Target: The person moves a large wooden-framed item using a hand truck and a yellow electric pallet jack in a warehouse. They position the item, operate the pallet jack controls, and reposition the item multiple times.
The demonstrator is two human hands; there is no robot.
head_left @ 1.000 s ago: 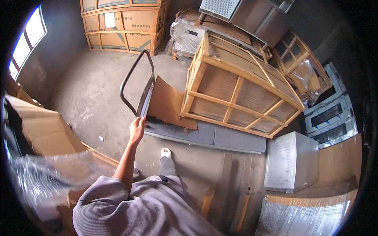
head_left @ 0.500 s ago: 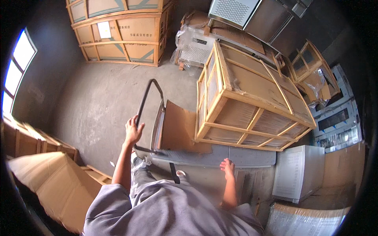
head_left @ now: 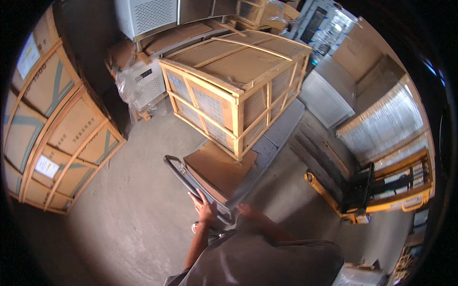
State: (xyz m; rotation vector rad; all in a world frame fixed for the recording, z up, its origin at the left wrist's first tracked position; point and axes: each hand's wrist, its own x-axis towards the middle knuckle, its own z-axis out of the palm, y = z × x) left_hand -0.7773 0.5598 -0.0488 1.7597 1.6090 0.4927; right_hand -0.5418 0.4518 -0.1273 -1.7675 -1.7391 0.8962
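My left hand is on the dark tubular handle of a flat platform cart, its fingers over the bar. Close to the handle's near right end, my right hand is smeared by motion and its fingers do not show clearly. The cart's grey deck carries a large crate of wooden slats around cardboard and wrapped panels. A loose sheet of brown cardboard lies on the deck between the crate and the handle.
Stacked wood-framed cartons stand at the left. Behind the crate are a plastic-draped metal unit and a steel cabinet. A white cabinet, wrapped goods and a yellow-framed lifter stand on the right.
My view has swung to the right, bringing the yellow lifter into sight. The handle now lies nearer my body. My right hand has come in close to the handle's end; my left hand stays on it.
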